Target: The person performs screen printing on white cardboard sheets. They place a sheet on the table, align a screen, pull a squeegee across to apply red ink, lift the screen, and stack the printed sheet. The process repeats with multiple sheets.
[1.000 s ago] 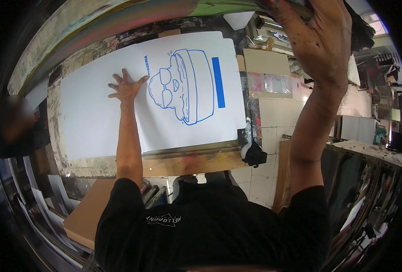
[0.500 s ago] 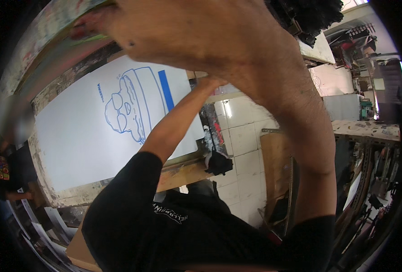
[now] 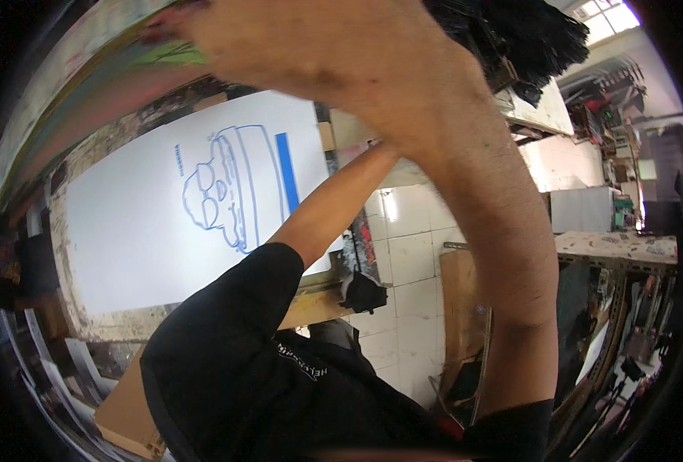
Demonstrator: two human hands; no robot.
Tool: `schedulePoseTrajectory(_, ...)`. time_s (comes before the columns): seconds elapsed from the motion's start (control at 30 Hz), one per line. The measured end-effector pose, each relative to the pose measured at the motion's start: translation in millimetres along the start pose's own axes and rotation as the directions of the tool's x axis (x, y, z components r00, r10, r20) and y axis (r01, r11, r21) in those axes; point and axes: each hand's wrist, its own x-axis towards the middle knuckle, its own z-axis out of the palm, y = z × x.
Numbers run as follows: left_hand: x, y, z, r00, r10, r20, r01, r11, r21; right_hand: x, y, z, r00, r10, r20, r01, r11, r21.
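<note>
My right arm arches across the view, and my right hand (image 3: 237,38) is at the upper left, partly cut off by the top edge. Its fingers, blurred and dark, look closed on the rim of a tilted printing screen frame (image 3: 87,96) with green and reddish stains. Below the frame lies a large white sheet (image 3: 126,239) on a worn, stained printing table (image 3: 118,327). The sheet bears a blue line drawing (image 3: 210,196) and a solid blue bar (image 3: 286,173). My left forearm (image 3: 341,200) reaches over the sheet's right side; my left hand is hidden behind the right arm.
A black cloth-like bundle (image 3: 364,295) hangs at the table's near right corner. A cardboard box (image 3: 130,416) stands at lower left. On the right are a rack (image 3: 619,246) and a brown board (image 3: 463,316) above white floor tiles (image 3: 415,266). Black stringy material (image 3: 538,46) is at top right.
My right hand has shifted slightly up and right along with the tilted frame's stained surface. My left forearm appears further right, while the whole view has shifted a little.
</note>
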Motion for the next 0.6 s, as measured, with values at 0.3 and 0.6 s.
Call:
schedulePoseTrajectory(0.3, -44.9, 90.7, -250.8, 0.982, -0.186, -0.003, 0.186, 0.98, -0.074, 17.9, 7.9, 44.0, 0.999, -0.027, -0.024, 0.023, 0.988, -0.154)
schedulePoseTrajectory(0.6, -359.8, 216.9, -447.2, 0.562, 0.126, -0.818, 0.717, 0.418, 0.557, 4.2, -13.3, 45.2, 0.969, -0.065, -0.238, 0.021, 0.983, -0.182)
